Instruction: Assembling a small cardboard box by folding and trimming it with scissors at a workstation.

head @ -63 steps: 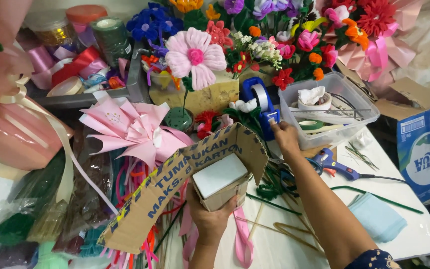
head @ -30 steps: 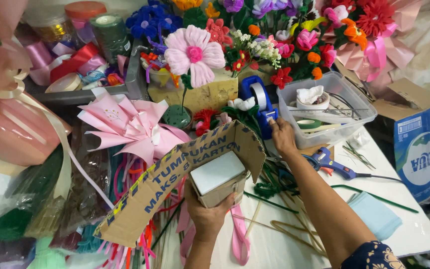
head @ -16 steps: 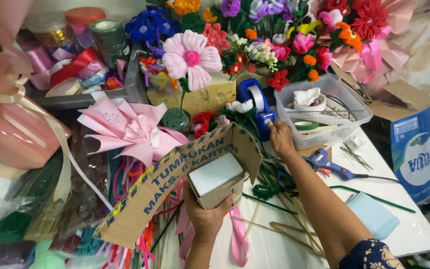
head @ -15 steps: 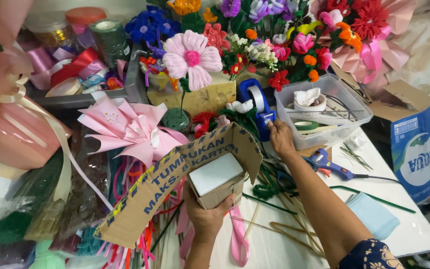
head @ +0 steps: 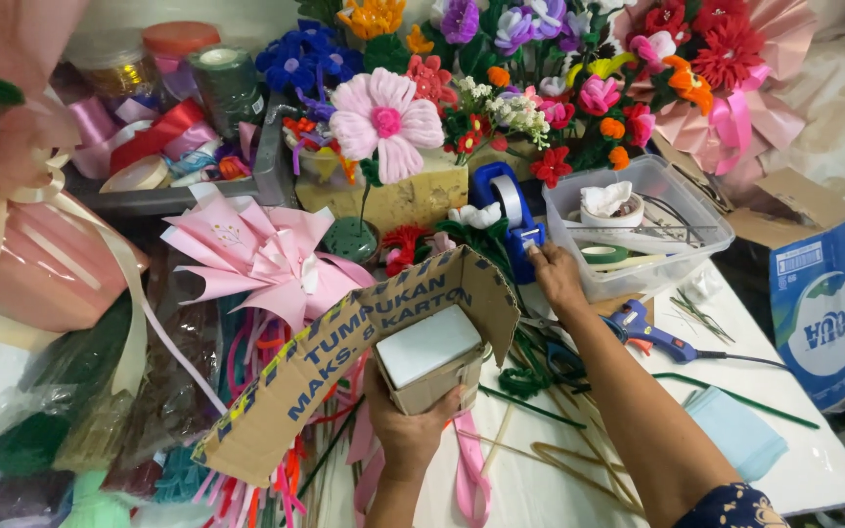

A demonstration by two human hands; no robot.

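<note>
Almost nothing has moved since the earlier frames: the left hand [head: 411,430] holds the small cardboard box [head: 432,360] in the same place, and the right hand [head: 556,279] has stayed at the blue tape dispenser [head: 509,213], only a little closer to its front.

The box sits low in the middle of the view, above the table [head: 784,460], with a white block filling its top. A long printed cardboard strip [head: 344,367] is wrapped around it and stands out to the left. The left fingers are clenched around the lower part of the box, thumb on the front side. The right fingers touch the dispenser near its cutting end; I cannot tell if they already pinch the tape end. Just right of the dispenser is a clear plastic tub [head: 652,235], and a blue glue gun [head: 649,332] lies near the right forearm.

To do this step well, I think the left hand should keep the strip pressed flat on the box so it does not spring open. The right hand should draw the tape out straight and not brush the artificial flowers [head: 388,122] behind.
</note>
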